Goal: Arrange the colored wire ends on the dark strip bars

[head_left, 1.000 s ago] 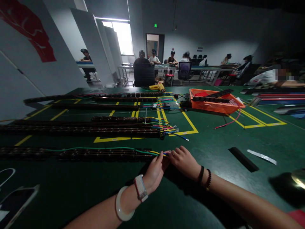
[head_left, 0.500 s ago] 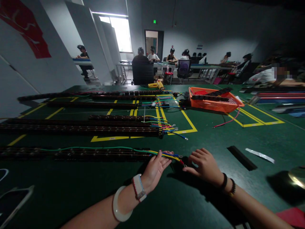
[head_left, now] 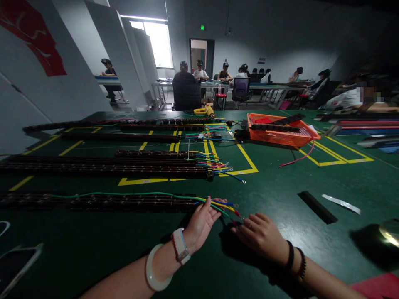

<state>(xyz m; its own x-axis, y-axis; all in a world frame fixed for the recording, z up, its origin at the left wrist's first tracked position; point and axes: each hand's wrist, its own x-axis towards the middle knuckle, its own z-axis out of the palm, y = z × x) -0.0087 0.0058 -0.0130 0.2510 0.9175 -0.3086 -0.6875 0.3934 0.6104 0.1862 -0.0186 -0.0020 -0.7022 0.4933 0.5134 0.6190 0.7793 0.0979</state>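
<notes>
My right hand (head_left: 260, 236) is pinching the green wire (head_left: 225, 212) by its red end (head_left: 235, 223), while my left hand (head_left: 201, 226) is holding the yellow wires (head_left: 230, 208) and blue wire (head_left: 225, 203) between thumb and fingers. I'm judging that light, steady pressure is serving best, keeping each wire straight and untangled. Beyond my fingers, the wires are running from the dark strip (head_left: 134, 202), which is lying on the green table (head_left: 268, 182).

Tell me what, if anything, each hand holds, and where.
The left hand holds coloured wires near their free ends. The right hand is at the end of the green wire; whether it grips cannot be told.
</notes>
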